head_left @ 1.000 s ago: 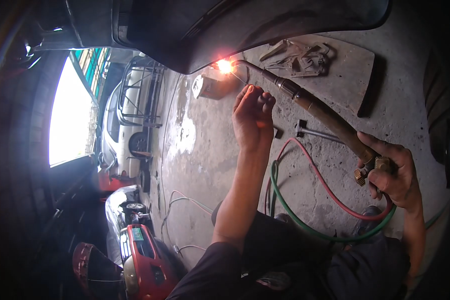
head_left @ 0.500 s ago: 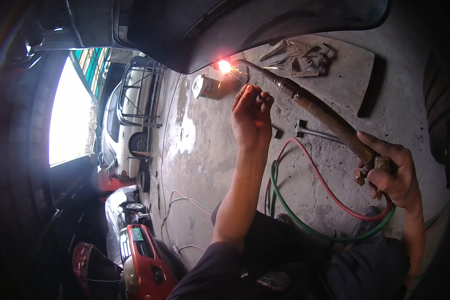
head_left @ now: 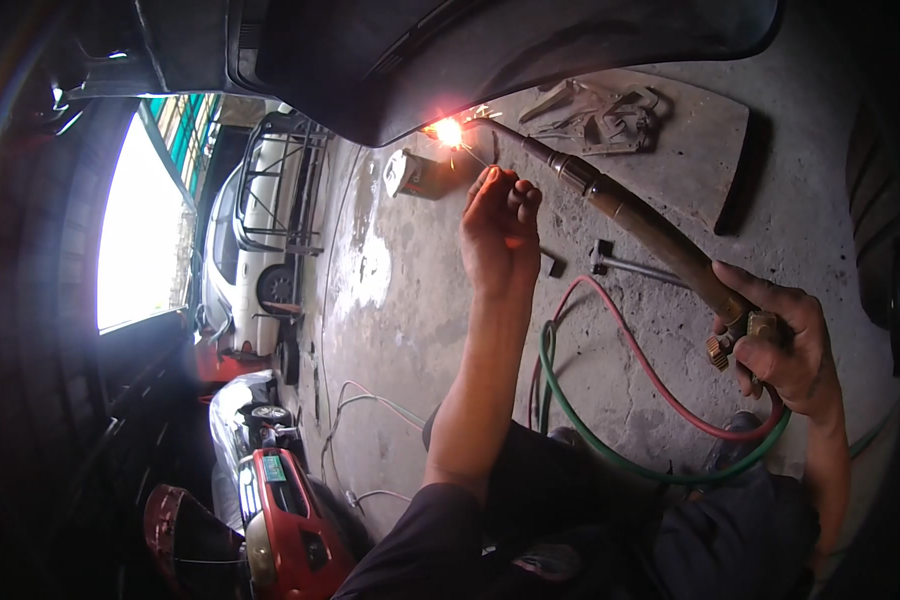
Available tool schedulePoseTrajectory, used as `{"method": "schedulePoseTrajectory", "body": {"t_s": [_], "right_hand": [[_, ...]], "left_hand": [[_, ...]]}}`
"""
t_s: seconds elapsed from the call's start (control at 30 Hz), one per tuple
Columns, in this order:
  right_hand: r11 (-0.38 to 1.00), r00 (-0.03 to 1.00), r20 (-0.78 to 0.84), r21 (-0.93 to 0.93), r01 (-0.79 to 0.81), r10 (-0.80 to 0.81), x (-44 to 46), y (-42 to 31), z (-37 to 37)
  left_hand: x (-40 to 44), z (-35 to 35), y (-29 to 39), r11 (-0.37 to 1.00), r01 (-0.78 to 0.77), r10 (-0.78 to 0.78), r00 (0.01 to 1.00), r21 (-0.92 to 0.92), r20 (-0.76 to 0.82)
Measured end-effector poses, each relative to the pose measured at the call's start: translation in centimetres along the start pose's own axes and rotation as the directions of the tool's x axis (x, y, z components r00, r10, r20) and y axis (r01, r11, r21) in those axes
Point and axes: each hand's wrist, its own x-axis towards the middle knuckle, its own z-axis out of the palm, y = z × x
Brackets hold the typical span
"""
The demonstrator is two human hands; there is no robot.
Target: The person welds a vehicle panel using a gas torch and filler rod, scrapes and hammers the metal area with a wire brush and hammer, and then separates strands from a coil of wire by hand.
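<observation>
A dark panel (head_left: pixel 530 65) spans the top of the frame, its curved lower edge dropping from the upper right to a point at upper centre. A bright glow with sparks (head_left: pixel 450 132) sits at that edge. Below, the concrete floor (head_left: pixel 410 260) runs through the middle of the frame, a bare stretch lying left of the left forearm. A flat board (head_left: pixel 715 130) bearing metal parts (head_left: pixel 610 115) lies at upper right, its right edge dark with shadow; a container (head_left: pixel 407 174) stands just under the panel's tip. A hammer (head_left: pixel 640 266) lies right of centre, its handle reaching behind the torch (head_left: pixel 660 235).

The torch slants from the right hand (head_left: pixel 795 345) up to the glow, its bent tip just beside it. The right hand's grip is closed around the torch's rear end, near a brass knob (head_left: pixel 718 352). The red hose (head_left: pixel 630 350) and green hose (head_left: pixel 595 435) loop leftward beneath. The left hand (head_left: pixel 502 235), at upper centre, has its grip pinched together on a thin rod (head_left: pixel 481 157) pointing at the glow, the other fingers curled.
</observation>
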Motion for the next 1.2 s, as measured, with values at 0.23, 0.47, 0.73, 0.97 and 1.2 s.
{"method": "schedulePoseTrajectory", "body": {"t_s": [0.23, 0.47, 0.73, 0.97, 1.2], "right_hand": [[1.0, 1.0, -0.001, -0.013, -0.003, 0.003, 0.0, 0.0, 0.0], [1.0, 1.0, 0.003, -0.014, 0.018, -0.018, 0.1, 0.0, 0.1], [1.0, 1.0, -0.001, -0.011, 0.007, -0.007, 0.0, -0.1, 0.1], [1.0, 1.0, -0.002, -0.002, 0.008, -0.008, 0.0, -0.1, 0.2], [1.0, 1.0, 0.003, 0.009, 0.004, -0.004, 0.0, -0.2, 0.2]], "left_hand": [[-0.1, 0.3, 0.1, 1.0, 0.012, -0.013, 0.998, -0.013, -0.053], [-0.1, 0.2, 0.1, 1.0, 0.012, -0.013, 0.998, -0.008, -0.062], [1.2, -1.9, 0.0, 0.998, -0.016, 0.011, 0.998, 0.065, 0.067], [1.3, -2.3, -0.1, 0.825, -0.241, 0.197, 0.97, 0.511, 0.14], [0.9, -1.5, 0.0, 0.997, 0.055, -0.054, 0.998, -0.058, 0.021]]}}
